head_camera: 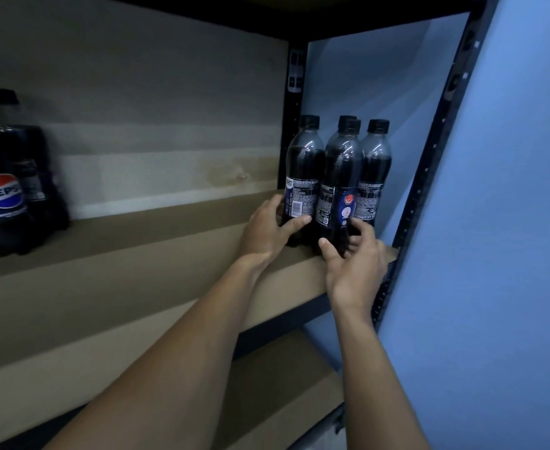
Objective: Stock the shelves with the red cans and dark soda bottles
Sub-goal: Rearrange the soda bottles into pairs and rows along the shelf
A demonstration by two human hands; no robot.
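- Head cam: left hand grips left bottle; right hand pinches front bottle low down.
- Prob. squaring both tight into shelf corner, centre-right of frame.

Left grip curled, thumb extended — right grip seemingly pinching.

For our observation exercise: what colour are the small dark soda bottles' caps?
Black screw caps; the head view shows them best.

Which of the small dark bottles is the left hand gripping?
The leftmost dark plastic soda bottle, barcode facing out; the left hand wraps its base.
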